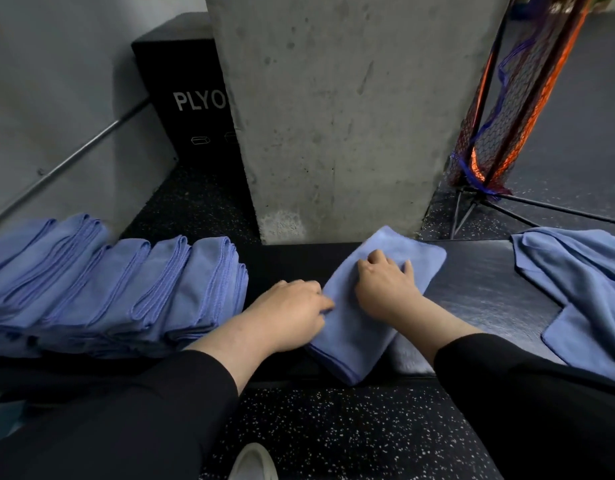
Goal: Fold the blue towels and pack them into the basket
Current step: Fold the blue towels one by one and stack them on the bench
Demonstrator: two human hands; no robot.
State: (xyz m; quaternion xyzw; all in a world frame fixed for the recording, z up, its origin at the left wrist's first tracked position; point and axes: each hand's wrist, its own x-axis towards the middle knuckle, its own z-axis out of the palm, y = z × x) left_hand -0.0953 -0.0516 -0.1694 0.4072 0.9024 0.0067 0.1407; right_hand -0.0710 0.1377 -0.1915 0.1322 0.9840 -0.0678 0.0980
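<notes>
Towel in hand: a folded blue towel (372, 306) lies slantwise mid-table, its near corner over the front edge.
Left hand (292, 315): fingers pinch the towel's left edge.
Right hand (385, 282): knuckles bent, pressing on top.
Folded stack (119, 289): table's left end.
Loose towels (583, 282): right end.
Table (479, 289): dark.

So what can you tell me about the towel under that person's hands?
The towel is blue, soft-looking cloth with stitched edges, already folded into a narrow oblong. It lies slanted on the dark bench. The right hand presses on top, fingers bent; the left hand holds its left edge.
</notes>
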